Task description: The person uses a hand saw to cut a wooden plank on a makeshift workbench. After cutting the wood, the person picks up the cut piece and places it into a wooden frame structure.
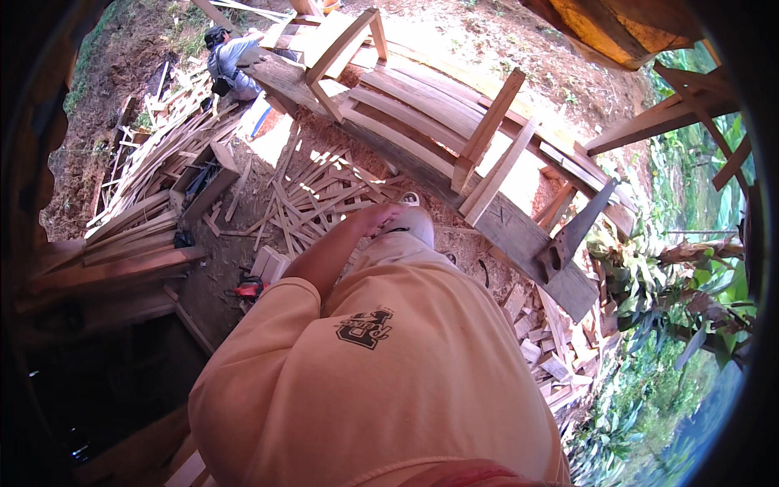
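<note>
My left hand [381,217] rests against the front of my light trousers, at the end of my bare left arm. Its fingers lie loosely along the cloth with nothing visible in them; part of the hand is small and shaded. No part of my right hand shows. Ahead of me runs a long wooden bench [519,227] of thick boards. A handsaw [572,231] with a wooden handle lies at its right end. The nearest upright timber piece [488,130] leans over the bench, beside a second board [499,173].
A co-worker [231,69] in a cap crouches at the bench's far left end. Thin offcuts [308,191] litter the ground between us. Stacked timber [122,264] stands left, near a red-and-black tool [250,286]. Short scraps [556,349] lie below the bench's right end.
</note>
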{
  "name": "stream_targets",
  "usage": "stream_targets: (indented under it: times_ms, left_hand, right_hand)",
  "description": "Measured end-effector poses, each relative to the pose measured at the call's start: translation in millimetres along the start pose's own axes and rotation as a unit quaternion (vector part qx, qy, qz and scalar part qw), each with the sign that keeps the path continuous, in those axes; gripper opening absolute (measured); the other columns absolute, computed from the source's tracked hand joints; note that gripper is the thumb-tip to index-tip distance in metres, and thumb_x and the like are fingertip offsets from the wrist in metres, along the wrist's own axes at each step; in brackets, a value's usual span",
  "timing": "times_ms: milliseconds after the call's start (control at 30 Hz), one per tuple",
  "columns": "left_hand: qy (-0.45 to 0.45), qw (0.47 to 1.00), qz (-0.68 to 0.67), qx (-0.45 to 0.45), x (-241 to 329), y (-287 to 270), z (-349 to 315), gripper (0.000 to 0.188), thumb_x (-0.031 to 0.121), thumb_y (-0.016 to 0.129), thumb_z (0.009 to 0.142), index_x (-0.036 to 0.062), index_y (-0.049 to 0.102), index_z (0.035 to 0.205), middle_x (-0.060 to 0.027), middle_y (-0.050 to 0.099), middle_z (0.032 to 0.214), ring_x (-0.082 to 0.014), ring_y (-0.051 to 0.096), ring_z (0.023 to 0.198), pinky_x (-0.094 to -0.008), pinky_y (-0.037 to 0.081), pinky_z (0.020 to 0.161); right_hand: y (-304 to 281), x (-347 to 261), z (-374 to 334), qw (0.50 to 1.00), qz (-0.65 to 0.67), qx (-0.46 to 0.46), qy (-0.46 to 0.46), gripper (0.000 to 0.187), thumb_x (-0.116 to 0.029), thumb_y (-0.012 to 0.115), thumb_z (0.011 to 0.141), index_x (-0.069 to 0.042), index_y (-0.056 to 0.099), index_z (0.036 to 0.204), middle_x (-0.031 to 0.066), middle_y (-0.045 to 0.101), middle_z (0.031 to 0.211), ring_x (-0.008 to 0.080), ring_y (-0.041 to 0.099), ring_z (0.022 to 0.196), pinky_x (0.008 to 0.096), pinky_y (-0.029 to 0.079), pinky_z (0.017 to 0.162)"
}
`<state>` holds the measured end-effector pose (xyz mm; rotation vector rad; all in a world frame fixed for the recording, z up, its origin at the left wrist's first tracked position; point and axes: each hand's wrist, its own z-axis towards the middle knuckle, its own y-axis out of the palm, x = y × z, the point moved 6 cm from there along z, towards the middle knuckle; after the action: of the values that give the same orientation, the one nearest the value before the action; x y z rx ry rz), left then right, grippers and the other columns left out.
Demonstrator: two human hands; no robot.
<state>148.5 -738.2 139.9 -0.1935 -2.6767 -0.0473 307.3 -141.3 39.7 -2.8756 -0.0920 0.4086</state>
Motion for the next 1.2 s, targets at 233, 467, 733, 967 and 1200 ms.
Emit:
stream_targets:
  times_ms: [233, 467, 733, 967, 1200]
  left_hand:
    - [0.158, 0.974, 0.148, 0.058, -4.9, -6.7, 13.0, 0.088, 0.06, 0.063, 0.094, 0.0006, 0.042, 0.156, -0.0213, 0.041, 0.161, -0.0294, 0.042, 0.147, -0.0353, 0.035, 0.119]
    - [0.008, 0.993, -0.12, 0.004, -95.8, -58.2, 41.9, 0.084, 0.074, 0.049, 0.095, 0.0139, 0.049, 0.154, -0.0171, 0.055, 0.151, -0.0343, 0.054, 0.137, -0.0515, 0.044, 0.112]
    - [0.039, 0.798, 0.592, 0.101, -158.0, -167.0, 47.6, 0.056, 0.06, 0.054, 0.097, 0.0133, 0.075, 0.12, -0.022, 0.073, 0.116, -0.0409, 0.072, 0.106, -0.0522, 0.056, 0.095]
    - [0.155, 0.892, 0.086, 0.416, -34.6, -276.7, 68.1, 0.054, 0.032, 0.079, 0.082, 0.0002, 0.064, 0.123, -0.02, 0.071, 0.115, -0.0345, 0.069, 0.108, -0.0435, 0.054, 0.094]
    - [0.408, 0.788, 0.148, 0.436, 95.5, -301.2, 86.8, 0.072, 0.018, 0.087, 0.077, 0.0066, 0.048, 0.137, -0.0192, 0.053, 0.13, -0.0396, 0.052, 0.125, -0.0478, 0.044, 0.108]
  right_hand:
    - [12.5, -0.5, 3.9, 1.0, -0.003, -0.01, 0.002, 0.028, -0.033, 0.064, 0.1, -0.008, 0.067, 0.111, 0.0085, 0.073, 0.097, 0.0196, 0.07, 0.079, 0.0345, 0.058, 0.067]
    - [11.7, -10.4, 5.1, 1.0, -0.023, -0.002, 0.019, 0.028, -0.034, 0.064, 0.1, -0.008, 0.067, 0.111, 0.0084, 0.073, 0.097, 0.0196, 0.07, 0.078, 0.0348, 0.057, 0.067]
    - [75.8, -52.3, 19.2, 0.997, -0.065, -0.021, 0.028, 0.028, -0.034, 0.064, 0.1, -0.009, 0.067, 0.11, 0.0082, 0.073, 0.096, 0.0196, 0.07, 0.078, 0.0351, 0.057, 0.067]
    - [124.1, -134.6, -6.2, 0.994, -0.083, 0.018, -0.073, 0.033, -0.04, 0.062, 0.1, -0.008, 0.067, 0.108, 0.0075, 0.071, 0.092, 0.0197, 0.068, 0.077, 0.0363, 0.055, 0.068]
    - [176.4, -166.6, -63.4, 0.994, -0.044, 0.095, 0.014, 0.035, -0.041, 0.061, 0.101, -0.008, 0.068, 0.108, 0.0078, 0.071, 0.091, 0.0196, 0.068, 0.077, 0.0363, 0.055, 0.069]
